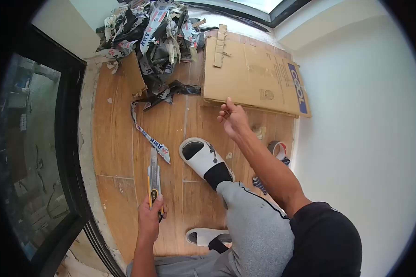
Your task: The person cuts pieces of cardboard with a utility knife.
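1. Utility knife (154,177): it lies along the wooden floor (115,120) near the glass-door edge, its blade end pointing away from the person, toward the pile of torn tape and paper (152,32) at the floor's far edge.
2. Left hand (150,217) is clenched around the knife's yellow-and-black handle, pressing the tool low against the floorboards.
3. Right hand (232,117) is raised over the near edge of the flattened cardboard (252,74), fingers loosely curled and grasping nothing that I can make out.
4. A printed strip of tape (148,136) trails across the floor from the pile and ends just beside the knife's blade end.
5. A roll of tape (277,148) sits near the wall-side edge of the floor, beside the person's forearm; a sandalled foot (205,161) rests between the knife and the roll.
6. Judging from this, the step in hand looks like scraping or cutting along the floor by the loose strip. The next move would call for a steady, shallow push of the blade away from the body, with the foot and free hand kept clear of its path.
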`<state>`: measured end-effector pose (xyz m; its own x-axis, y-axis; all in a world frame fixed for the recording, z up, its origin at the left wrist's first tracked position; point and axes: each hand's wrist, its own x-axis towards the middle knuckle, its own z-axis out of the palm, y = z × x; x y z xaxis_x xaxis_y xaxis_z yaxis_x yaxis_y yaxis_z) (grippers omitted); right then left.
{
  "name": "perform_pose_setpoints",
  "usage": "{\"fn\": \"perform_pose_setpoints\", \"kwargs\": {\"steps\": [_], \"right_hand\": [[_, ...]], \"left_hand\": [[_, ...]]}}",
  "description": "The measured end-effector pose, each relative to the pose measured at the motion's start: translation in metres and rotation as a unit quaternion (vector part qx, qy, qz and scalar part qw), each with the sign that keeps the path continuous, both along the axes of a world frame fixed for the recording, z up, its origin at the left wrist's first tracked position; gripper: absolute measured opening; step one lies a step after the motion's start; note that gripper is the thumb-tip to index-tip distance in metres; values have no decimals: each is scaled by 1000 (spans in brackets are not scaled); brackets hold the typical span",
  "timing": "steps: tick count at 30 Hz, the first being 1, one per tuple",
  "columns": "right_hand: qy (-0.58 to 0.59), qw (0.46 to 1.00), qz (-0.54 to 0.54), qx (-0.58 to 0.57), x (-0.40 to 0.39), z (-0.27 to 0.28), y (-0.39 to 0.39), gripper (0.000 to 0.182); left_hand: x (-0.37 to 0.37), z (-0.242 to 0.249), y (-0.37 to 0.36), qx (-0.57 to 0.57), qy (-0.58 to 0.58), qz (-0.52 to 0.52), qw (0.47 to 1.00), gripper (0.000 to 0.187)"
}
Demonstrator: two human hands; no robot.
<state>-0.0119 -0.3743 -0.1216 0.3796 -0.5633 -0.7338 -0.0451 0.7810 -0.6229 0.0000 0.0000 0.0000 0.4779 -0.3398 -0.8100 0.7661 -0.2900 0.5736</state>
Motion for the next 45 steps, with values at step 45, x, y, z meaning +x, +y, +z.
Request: {"fn": "perform_pose_setpoints", "kwargs": {"steps": [45], "right_hand": [[-198, 954, 17, -225, -128, 476, 13, 19]], "left_hand": [[84, -13, 41, -88, -152, 169, 970, 30]]}}
